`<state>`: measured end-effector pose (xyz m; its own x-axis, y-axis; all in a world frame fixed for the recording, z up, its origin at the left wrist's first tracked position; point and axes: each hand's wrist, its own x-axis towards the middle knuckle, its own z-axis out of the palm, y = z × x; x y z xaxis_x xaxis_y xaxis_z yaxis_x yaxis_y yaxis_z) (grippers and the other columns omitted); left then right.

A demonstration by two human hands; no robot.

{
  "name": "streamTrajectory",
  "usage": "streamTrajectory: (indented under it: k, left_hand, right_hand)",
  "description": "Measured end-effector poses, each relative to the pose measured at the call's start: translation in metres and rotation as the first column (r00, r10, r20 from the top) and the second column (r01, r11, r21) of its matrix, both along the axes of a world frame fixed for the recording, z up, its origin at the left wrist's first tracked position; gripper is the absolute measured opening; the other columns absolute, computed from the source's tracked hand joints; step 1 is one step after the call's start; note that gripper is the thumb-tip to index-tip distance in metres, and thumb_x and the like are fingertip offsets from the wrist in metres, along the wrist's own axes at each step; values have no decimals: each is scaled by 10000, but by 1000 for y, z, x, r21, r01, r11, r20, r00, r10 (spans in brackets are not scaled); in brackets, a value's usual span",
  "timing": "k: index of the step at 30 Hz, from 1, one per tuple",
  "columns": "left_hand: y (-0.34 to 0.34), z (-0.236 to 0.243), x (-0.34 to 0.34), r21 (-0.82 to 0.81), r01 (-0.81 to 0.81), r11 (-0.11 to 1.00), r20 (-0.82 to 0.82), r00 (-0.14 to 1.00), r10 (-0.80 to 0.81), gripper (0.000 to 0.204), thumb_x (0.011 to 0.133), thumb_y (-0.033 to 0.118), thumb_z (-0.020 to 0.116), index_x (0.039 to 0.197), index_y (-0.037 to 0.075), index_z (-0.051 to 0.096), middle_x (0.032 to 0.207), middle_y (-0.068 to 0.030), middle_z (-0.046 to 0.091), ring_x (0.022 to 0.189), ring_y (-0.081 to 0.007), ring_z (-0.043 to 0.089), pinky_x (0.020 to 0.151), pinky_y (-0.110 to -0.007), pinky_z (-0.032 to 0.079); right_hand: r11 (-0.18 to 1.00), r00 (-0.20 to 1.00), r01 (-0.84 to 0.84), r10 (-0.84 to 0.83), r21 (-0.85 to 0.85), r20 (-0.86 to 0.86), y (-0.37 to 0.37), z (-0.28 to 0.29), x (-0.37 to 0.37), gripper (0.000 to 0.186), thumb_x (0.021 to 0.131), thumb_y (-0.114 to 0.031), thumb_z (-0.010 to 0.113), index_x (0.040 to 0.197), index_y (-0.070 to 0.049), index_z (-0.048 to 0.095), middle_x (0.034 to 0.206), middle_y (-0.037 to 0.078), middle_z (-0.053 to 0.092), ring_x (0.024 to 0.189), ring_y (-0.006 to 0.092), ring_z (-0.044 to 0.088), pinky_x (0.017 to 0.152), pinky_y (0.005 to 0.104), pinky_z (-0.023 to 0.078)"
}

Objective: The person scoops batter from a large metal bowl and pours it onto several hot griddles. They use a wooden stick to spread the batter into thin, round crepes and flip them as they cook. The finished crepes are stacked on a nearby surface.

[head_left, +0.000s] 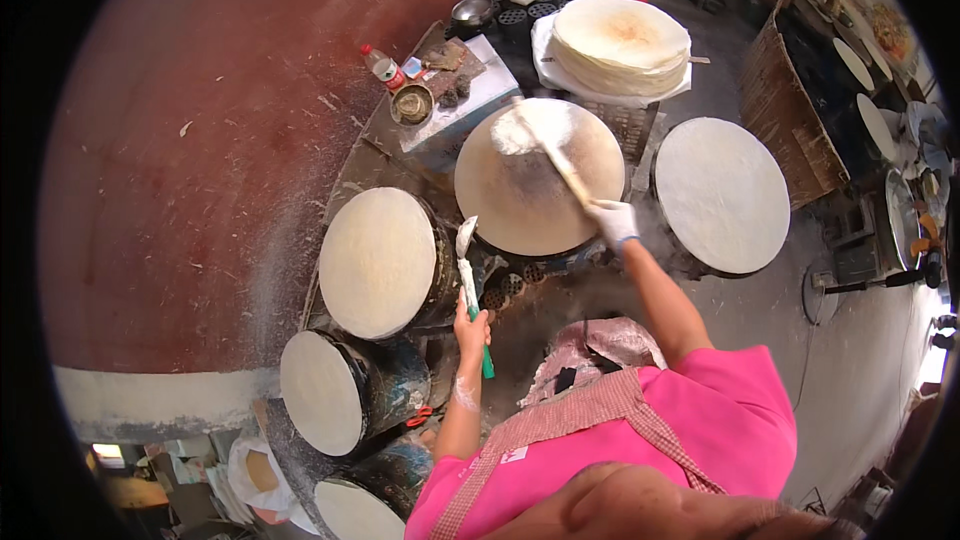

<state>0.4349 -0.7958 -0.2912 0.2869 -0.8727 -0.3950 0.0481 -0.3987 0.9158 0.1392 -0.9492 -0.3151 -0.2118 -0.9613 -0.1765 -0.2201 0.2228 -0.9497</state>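
Observation:
My right hand (612, 221), in a white glove, is closed on the wooden handle of a batter spreader (563, 168). The spreader's far end rests in a patch of white batter (520, 130) at the upper left of the middle round griddle (540, 208), whose lower part shows bare, browned metal. My left hand (472, 328), ungloved, is closed round the green handle of a ladle (466, 265). White batter coats the ladle's shaft and bowl, which point up beside the griddle's lower left edge. White smears mark my left wrist.
Pale sheets cover other round griddles at left (378, 262), lower left (321, 393) and right (722, 195). Behind the middle griddle stands a stack of thin round flatbreads (622, 45). A bottle (383, 68) and a bowl (411, 104) sit at the back left; a cardboard sheet (785, 110) stands right.

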Motion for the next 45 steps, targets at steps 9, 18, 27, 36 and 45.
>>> streamTrajectory:
  k: [9, 18, 27, 36, 45]
  left_hand:
    - [8, 5, 15, 30, 34, 999, 42, 998, -35, 659, 770, -15, 483, 1361, 205, 290, 523, 20, 408, 348, -61, 346, 303, -220, 293]
    - [11, 12, 7, 117, -41, 992, -14, 999, 43, 685, 779, -23, 486, 1371, 230, 251, 525, 20, 393, 353, -65, 358, 293, -219, 289]
    - [38, 96, -13, -117, -127, 985, -631, 776, 25, 627, 854, 14, 436, 1317, 325, 150, 618, -30, 366, 364, -84, 335, 282, -185, 293]
    - [98, 54, -26, 156, -235, 959, -860, 445, 249, 329, 891, 96, 411, 1171, 259, 358, 604, -5, 372, 377, -71, 301, 311, -178, 269]
    - [110, 46, -43, 349, -87, 933, -818, 457, 349, 346, 914, 303, 393, 603, 159, 341, 438, 50, 269, 328, -82, 236, 363, -219, 228]
  right_hand:
    - [996, 987, 9, -23, 88, 157, -8, 1, -22, 271, 716, -168, 660, 922, 6, 660, 738, 69, 651, 568, 92, 550, 509, 257, 450]
    - [958, 953, -112, 28, 264, 302, -40, 32, -51, 190, 709, -122, 658, 894, -79, 674, 550, -11, 516, 364, 90, 391, 337, 246, 298]
    - [927, 922, -233, 114, 294, 370, -81, 39, -81, 246, 737, -141, 667, 963, -46, 656, 632, -6, 564, 450, 65, 451, 396, 206, 324]
    - [796, 813, -550, 441, 253, 380, -99, 39, -82, 199, 692, -241, 715, 769, -63, 670, 554, 24, 554, 332, 81, 376, 290, 233, 228]
    - [673, 648, -737, 729, -59, 221, -134, -8, -84, 145, 697, -130, 681, 833, -94, 648, 734, 18, 603, 679, 119, 551, 591, 278, 449]
